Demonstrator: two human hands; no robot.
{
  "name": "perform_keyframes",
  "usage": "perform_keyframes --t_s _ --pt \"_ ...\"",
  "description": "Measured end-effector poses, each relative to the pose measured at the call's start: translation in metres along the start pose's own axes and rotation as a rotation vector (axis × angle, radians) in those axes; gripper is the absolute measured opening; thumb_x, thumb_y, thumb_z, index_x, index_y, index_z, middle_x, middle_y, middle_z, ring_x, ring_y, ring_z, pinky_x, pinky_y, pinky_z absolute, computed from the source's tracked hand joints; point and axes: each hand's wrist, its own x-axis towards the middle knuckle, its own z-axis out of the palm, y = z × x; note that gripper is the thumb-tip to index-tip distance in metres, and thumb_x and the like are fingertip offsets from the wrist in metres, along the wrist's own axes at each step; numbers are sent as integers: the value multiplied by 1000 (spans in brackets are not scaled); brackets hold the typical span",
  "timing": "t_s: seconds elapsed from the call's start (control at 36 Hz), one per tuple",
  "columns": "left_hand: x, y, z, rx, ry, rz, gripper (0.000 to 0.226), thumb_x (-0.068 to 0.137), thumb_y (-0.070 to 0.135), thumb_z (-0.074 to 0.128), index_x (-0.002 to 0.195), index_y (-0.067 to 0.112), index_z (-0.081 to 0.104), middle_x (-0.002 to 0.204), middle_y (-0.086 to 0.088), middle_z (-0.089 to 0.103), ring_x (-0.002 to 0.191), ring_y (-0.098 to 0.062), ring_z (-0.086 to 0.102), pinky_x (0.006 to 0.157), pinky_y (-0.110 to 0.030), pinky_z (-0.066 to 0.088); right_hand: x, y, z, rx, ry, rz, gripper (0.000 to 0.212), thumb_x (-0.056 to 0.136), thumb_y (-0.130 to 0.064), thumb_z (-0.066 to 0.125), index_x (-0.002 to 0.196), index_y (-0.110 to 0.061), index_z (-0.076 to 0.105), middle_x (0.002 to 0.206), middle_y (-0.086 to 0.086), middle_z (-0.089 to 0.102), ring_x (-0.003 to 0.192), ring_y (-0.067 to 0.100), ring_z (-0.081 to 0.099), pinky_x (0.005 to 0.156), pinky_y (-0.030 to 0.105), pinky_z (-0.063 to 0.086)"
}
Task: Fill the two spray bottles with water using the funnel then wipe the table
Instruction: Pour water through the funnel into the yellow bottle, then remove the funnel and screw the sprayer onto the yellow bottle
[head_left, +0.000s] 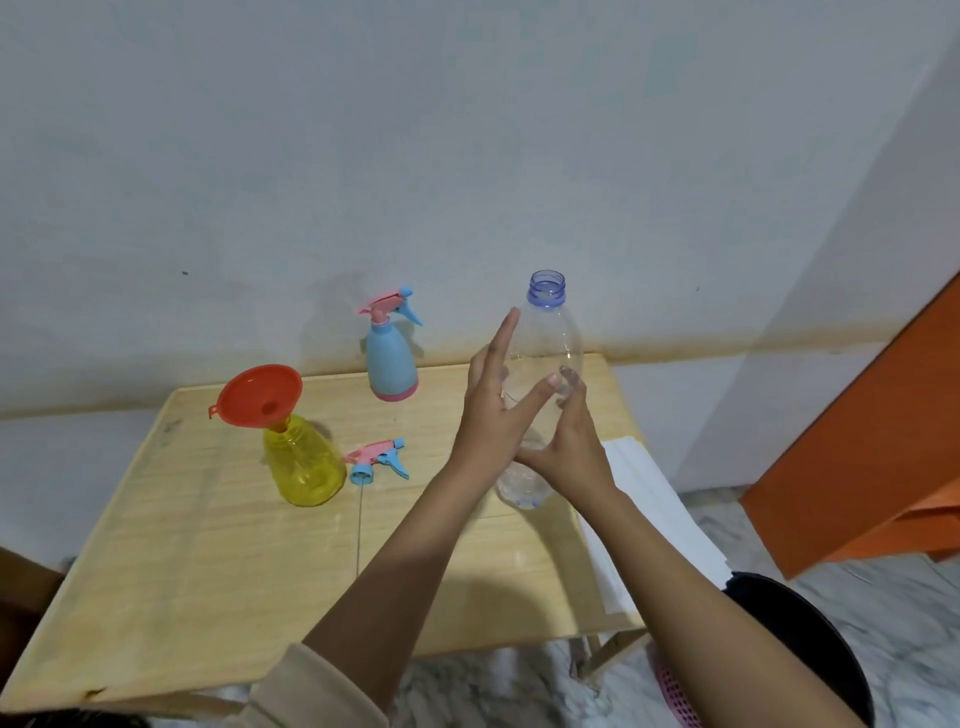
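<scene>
A person holds an uncapped clear bottle (548, 332) upright above the wooden table (182, 571), right of centre in the frame. The right hand (569, 441) wraps around the bottle's lower body, fingers curled behind the plastic. The left hand (491, 410) lies flat against its left side, fingers straight and spread and thumb across the front. How much water the bottle holds cannot be read through the plastic.

At centre left stands the yellow spray bottle (306, 462), an orange funnel (257, 395) seated in its neck and leaning toward the left edge of the frame. Its pink-and-blue spray head (379, 460) lies on the table just beside it. The blue spray bottle (389, 358), its head in place, stands near the wall at the back, and a white cloth (654, 509) rests at the table's right edge.

The step in hand looks to be the pour into the yellow bottle. Done well, it likely means bringing the bottle's mouth low over the funnel's bowl and tipping slowly so the water drains as fast as it arrives. The leaning funnel probably needs the left hand to steady it, lest it tip and spill.
</scene>
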Motion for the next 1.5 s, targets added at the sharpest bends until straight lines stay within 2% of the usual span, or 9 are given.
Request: perform_keyframes --t_s 0.36,0.53,0.83,0.97,1.03,1.11,1.19,1.31,1.5 --pt "-5 -8 2 34 -45 1 68 87 32 65 142 48 27 143 12 35 120 22 33 98 -20 35 -1 16 -2 115 -30 -15 105 67 -22 83 145 -15 12 141 -14 20 138 15 27 104 21 29" --pt "-7 -6 -4 -12 -68 -26 68 83 36 63 141 48 29 145 14 34 128 11 33 98 -19 34 -9 16 -12 167 -61 -29 100 71 -21 80 147 -20 15 139 -8 27 129 9 32 99 18 28" --pt "-11 -7 -4 -11 -44 -14 66 85 30 62 141 43 29 145 16 33 120 21 34 95 -16 35 -23 9 -13 183 112 24 80 68 -19 83 136 -16 41 122 -1 38 109 10 47 89 21 42" --pt "-15 -4 -9 -9 -18 4 57 88 19 65 135 36 36 143 7 36 127 -6 40 86 -5 37 -36 2 -9 188 222 48 56 73 -13 77 122 -15 50 116 -4 45 104 10 50 85 25 47" --pt "-18 -4 -14 -14 25 -7 45 88 18 65 122 35 42 136 7 38 125 -11 41 92 -14 43 -42 -2 -7 187 269 47 46 76 -11 73 117 -14 52 114 -3 49 101 9 52 85 26 49" --pt "-25 -10 -27 13 50 -38 28 88 19 65 111 27 51 122 8 43 111 7 45 98 -37 46 -54 -14 1 204 334 6 31 81 -7 67 109 -14 55 108 -2 53 99 2 53 81 23 50" --pt "-34 -23 -48 78 82 -48 22 89 20 64 108 24 54 116 6 49 100 17 46 93 -26 44 -61 -28 16 219 363 -46 23 82 -4 63 102 -14 56 100 -3 56 96 0 54 76 19 49" --pt "-54 -46 -89 140 183 -123 21 88 23 64 107 25 55 113 7 51 102 -1 52 84 -17 41 -60 -55 49 233 279 -118 25 79 -2 64 99 -15 57 98 -1 57 93 3 56 73 20 50" --pt "-79 -96 -182 232 462 -276 32 83 15 71 110 8 57 112 -5 52 101 -16 52 96 -38 45 -34 -119 111 259 6 -215 37 77 -15 73 110 -16 56 105 -8 53 102 0 53 78 13 45"
